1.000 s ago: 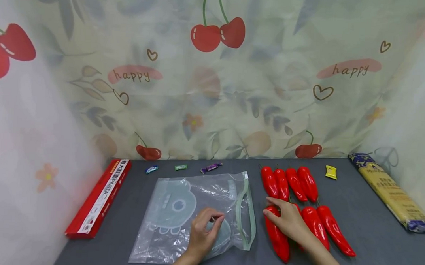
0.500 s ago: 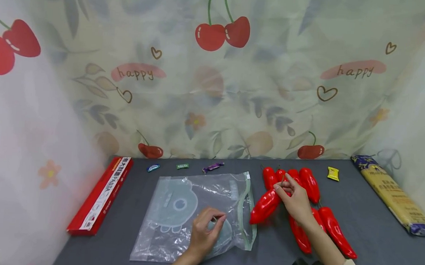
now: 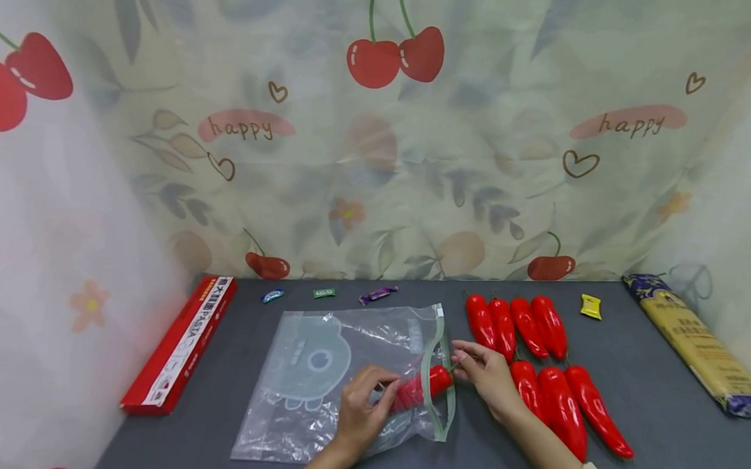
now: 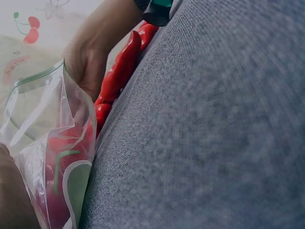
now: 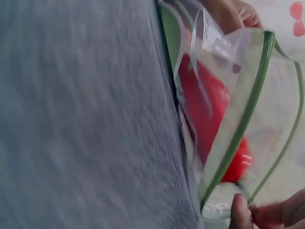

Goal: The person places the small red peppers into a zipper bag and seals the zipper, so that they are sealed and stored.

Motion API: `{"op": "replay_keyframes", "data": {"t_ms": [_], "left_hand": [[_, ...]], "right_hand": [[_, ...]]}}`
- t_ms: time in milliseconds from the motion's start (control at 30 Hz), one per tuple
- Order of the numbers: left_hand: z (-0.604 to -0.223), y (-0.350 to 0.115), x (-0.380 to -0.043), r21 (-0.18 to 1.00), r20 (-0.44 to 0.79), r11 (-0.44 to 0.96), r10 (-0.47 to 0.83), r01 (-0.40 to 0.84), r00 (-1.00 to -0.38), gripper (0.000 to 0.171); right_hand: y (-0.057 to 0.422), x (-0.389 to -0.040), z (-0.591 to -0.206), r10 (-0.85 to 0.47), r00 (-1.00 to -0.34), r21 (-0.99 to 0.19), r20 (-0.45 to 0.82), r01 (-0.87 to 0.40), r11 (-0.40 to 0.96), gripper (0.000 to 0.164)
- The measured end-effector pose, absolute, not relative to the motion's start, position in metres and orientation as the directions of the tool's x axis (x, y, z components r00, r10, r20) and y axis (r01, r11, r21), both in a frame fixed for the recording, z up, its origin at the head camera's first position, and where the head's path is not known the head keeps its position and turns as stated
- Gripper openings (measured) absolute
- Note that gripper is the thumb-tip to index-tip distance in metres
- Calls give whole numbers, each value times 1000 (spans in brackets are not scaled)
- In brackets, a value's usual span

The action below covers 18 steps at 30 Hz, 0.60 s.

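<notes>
A clear zip bag (image 3: 291, 434) with a pale green bear print lies on the dark table, its green-edged mouth facing right. My left hand (image 3: 364, 409) pinches the bag's upper layer. At the mouth, my right hand (image 3: 490, 379) pinches the green stem of a red chili pepper (image 3: 440, 381). Most of that pepper is inside the bag, its tip end hidden behind my left hand. In the right wrist view the pepper (image 5: 209, 105) shows through the plastic, and the fingertips (image 5: 240, 210) are at its stem. Several more red chili peppers (image 3: 559, 410) lie in two rows to the right.
A red pasta box (image 3: 182, 345) lies at the left, and a yellow pasta packet (image 3: 692, 339) at the right. Small wrapped candies (image 3: 378, 295) sit along the back, with a yellow one (image 3: 590, 307) behind the peppers. A printed curtain (image 3: 377, 192) encloses the back and sides.
My right hand has picked up the nearest-left pepper from the front row, lifted it leftward and put it tip first into the bag mouth. My left hand has stayed in place on the bag.
</notes>
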<state>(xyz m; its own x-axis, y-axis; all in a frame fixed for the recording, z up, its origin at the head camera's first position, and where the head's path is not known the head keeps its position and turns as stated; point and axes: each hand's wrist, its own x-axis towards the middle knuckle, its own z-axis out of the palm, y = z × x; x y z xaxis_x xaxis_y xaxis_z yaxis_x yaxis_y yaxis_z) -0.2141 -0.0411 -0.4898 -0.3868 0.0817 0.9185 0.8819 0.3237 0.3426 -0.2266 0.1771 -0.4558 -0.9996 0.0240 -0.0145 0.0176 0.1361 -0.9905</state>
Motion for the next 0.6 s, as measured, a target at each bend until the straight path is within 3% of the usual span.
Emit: {"op": "replay_keyframes", "data": {"t_ms": [100,300,600], "left_hand": [[-488,-41,-214,341,918,337,82,878,-389,12],[-483,-41,-213,341,916,352,82,871,-392,14],[-477,-40,-211,336,923,367,52,867,-380,10]], "right_hand": [[175,-226,-460,23,-999,-998,-24,25,62,31],[161,-224,-463,55,-992,-991,-110,105,-86,32],[133,-220,-463,115,-990,-997,-79,81,9,17]]}}
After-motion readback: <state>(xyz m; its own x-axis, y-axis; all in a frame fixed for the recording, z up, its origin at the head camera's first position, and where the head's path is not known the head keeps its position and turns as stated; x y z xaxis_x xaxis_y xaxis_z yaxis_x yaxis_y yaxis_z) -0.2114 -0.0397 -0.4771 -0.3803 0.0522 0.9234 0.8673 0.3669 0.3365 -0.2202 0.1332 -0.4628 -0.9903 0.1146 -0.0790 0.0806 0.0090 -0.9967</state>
